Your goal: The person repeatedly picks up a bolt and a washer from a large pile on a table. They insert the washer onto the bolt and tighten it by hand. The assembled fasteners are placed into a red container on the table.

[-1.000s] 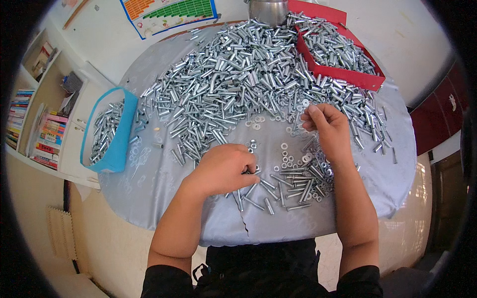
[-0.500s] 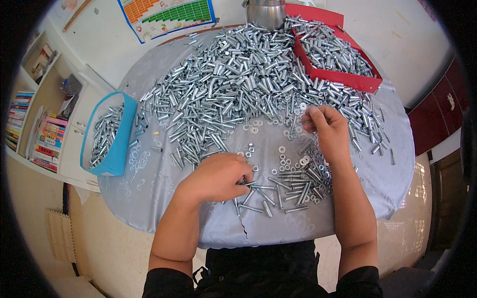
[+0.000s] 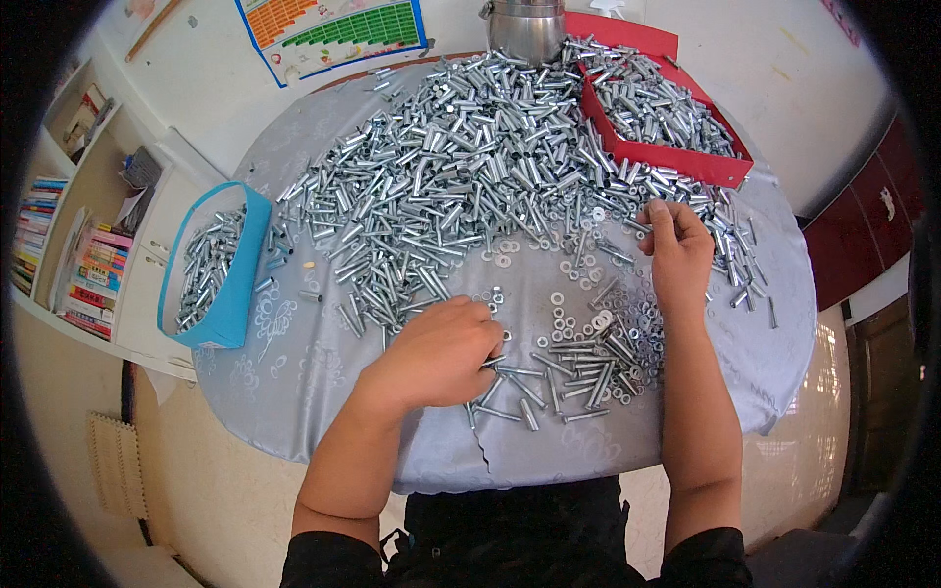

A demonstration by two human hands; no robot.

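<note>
The left hand [image 3: 446, 348] curls, apparently pinching 1 bolt [image 3: 494, 361] that juts rightward. Loose bolts [image 3: 583, 368] lie just right of it, many lengthwise left-to-right; the right hand [image 3: 676, 240], fingers bunched, is farther, its hold unclear.

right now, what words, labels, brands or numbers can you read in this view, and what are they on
Nothing I can quote.
Wall chart: rows of print on orange and green blocks, too small to read.
Books at the left: print on the spines, too small and blurred.
Blue box and red box: no lettering visible on either.
Bolts: too small to show any markings.
</note>
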